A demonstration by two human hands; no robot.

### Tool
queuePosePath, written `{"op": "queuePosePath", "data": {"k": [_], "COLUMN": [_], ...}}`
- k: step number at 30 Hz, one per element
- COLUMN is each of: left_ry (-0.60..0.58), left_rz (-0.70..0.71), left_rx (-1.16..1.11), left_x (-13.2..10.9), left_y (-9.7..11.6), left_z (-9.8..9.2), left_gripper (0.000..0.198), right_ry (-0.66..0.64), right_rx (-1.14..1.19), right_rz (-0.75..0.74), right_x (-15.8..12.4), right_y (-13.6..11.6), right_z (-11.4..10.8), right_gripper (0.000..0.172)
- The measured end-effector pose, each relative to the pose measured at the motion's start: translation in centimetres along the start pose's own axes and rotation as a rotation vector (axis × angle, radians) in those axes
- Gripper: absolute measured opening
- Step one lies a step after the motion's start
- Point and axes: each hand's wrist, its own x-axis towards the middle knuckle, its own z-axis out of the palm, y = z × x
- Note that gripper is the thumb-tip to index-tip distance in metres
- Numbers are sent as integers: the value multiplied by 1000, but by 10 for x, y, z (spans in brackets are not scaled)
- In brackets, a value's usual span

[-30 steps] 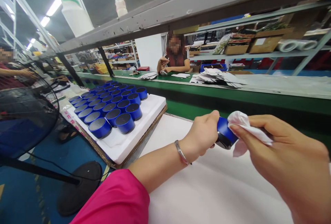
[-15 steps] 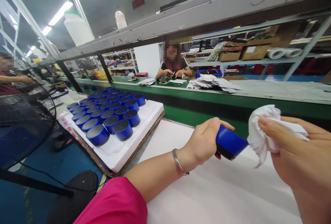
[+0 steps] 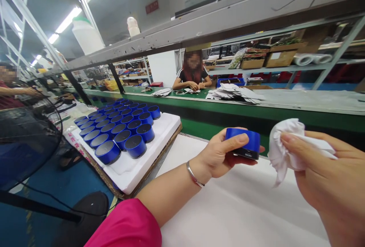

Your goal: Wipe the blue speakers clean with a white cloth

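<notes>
Bench (image 3: 228,209), blue speaker (image 3: 243,143) in left hand (image 3: 216,155)

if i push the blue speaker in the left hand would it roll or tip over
Probably stable standing flat: the blue speaker is squat, like those upright on the white foam tray. On its side it would likely roll, since its wall is round. The glossy blue finish may feel a little slippery.

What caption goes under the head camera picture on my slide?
A left hand holds a blue cylinder while the right hand holds a white cloth.
</notes>
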Motion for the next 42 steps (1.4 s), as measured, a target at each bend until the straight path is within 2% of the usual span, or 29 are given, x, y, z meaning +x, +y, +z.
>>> {"op": "queuePosePath", "data": {"k": [3,5,7,9,10,11,12,16,19,23,29,31,33,34,37,38,39,40,42], "left_ry": [32,3,-27,-30,-27,-19,-7,20,46,137,310,331,334,333,310,298,295,299,312], "left_rz": [-8,-15,-29,-19,-10,-3,1,0,-5,-36,-160,-178,-151,-134,-89,-81,-77,-81,-92], "left_rx": [-59,-117,-156,-161,-153,-139,-123,-59,-22,-17,-117,-126,-119,-110,-55,-32,-14,-4,-3], "left_x": [3,5,6,7,7,6,6,3,3,5,4,4,3,3,2,2,1,0,-2], "left_y": [2,1,-3,-6,-8,-8,-7,1,4,1,8,11,12,11,7,6,5,5,5], "left_z": [-3,-2,0,2,3,3,4,4,4,6,17,21,22,21,19,19,19,21,25], "left_gripper": [85,80,78,75,75,75,76,87,87,83,39,36,39,42,60,64,66,66,64], "right_ry": [35,28,-7,-51,-61,-65,-60,-82,-77,-27,-38,-55,-70,-81,-147,-151,-139,-114,-41], "right_rx": [48,-5,-39,-25,-18,-20,-29,-47,-21,-4,-27,-75,-136,-139,-96,-97,-120,-158,-219], "right_rz": [89,45,-112,-364,-443,-455,-406,-33,114,216,222,147,-18,-161,-711,-826,-860,-816,-620], "right_x": [-13,-27,-40,-48,-48,-46,-42,-18,-10,-16,-23,-25,-30,-33,-42,-43,-43,-41,-31], "right_y": [-15,-25,-31,-32,-31,-29,-26,-15,-15,-25,-34,-29,-23,-20,-12,-10,-8,-6,-2], "right_z": [0,0,3,9,13,16,19,22,20,19,15,11,9,9,17,20,24,27,29], "right_gripper": [64,59,47,34,32,33,37,53,59,67,59,56,49,42,16,14,16,21,33]}}
